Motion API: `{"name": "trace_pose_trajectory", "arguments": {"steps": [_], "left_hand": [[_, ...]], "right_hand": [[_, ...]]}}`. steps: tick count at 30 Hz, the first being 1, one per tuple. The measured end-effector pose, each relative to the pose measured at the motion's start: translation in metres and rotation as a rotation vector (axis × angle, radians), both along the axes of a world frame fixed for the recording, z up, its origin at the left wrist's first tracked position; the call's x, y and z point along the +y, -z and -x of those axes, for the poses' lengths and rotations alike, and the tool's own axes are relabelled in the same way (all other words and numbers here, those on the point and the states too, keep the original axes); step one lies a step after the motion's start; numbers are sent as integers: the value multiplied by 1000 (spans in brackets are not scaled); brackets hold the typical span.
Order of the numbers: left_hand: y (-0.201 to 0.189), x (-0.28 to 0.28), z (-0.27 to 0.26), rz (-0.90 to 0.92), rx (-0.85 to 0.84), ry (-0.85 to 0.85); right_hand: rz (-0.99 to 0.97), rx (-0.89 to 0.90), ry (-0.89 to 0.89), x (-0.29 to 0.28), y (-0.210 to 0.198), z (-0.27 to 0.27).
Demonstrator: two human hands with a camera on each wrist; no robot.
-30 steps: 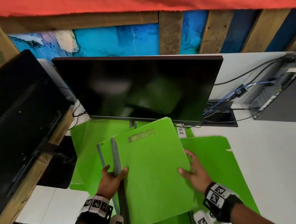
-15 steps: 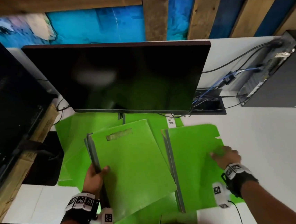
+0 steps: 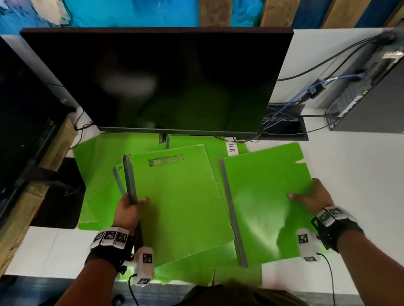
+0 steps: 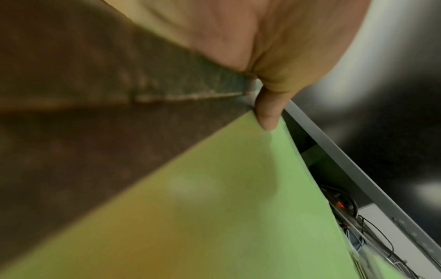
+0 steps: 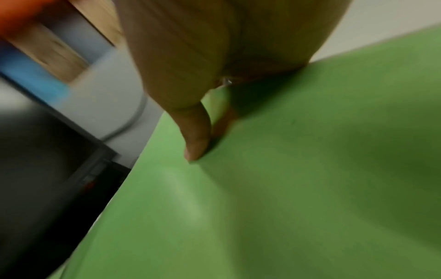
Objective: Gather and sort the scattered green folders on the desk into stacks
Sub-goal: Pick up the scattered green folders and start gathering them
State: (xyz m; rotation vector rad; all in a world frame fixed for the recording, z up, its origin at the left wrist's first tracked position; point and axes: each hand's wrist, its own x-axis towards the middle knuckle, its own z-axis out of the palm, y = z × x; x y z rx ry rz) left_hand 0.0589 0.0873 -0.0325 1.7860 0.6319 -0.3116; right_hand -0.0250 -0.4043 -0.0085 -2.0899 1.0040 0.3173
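Observation:
My left hand (image 3: 130, 209) grips the grey spine edge of a small stack of green folders (image 3: 178, 199), thumb on the top cover; the thumb (image 4: 267, 113) presses the green cover in the left wrist view. The top folder bears a torn tape patch. My right hand (image 3: 308, 195) pinches the right edge of another green folder (image 3: 270, 203), thumb on top, lifted off the desk; the right wrist view shows that thumb (image 5: 195, 139) on the green folder (image 5: 286, 169). More green folders (image 3: 97, 158) lie spread beneath, partly under the monitor.
A black monitor (image 3: 164, 82) stands just behind the folders. A second dark screen on a cardboard box (image 3: 8, 122) is at the left. A computer case (image 3: 382, 91) with cables lies at the back right. The white desk (image 3: 372, 185) extends right.
My right hand left the held stack, moved right and took hold of the folder lying at the right, lifting its edge. The left hand kept its stack, shifting slightly left.

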Motion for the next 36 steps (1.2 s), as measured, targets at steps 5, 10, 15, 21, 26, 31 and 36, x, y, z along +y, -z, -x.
{"name": "trace_pose_trajectory", "arguments": {"steps": [5, 10, 15, 21, 26, 31, 36], "left_hand": [[-38, -21, 10, 56, -134, -16], [-37, -30, 6, 71, -159, 24], [-46, -62, 5, 147, -183, 84], [-53, -94, 0, 180, -232, 168], [-48, -92, 3, 229, -147, 172], [-39, -77, 12, 27, -198, 254], [-21, -46, 11, -18, -128, 169]], "right_hand": [[-361, -293, 29, -6, -45, 2], [-572, -331, 40, 3, -59, -8], [-408, -353, 15, 51, -46, -35], [-298, -260, -57, 104, -25, -36], [-257, -176, -165, 134, -20, -41], [-140, -67, -412, 137, -10, -45], [190, -30, -240, 89, -1, -39]]}}
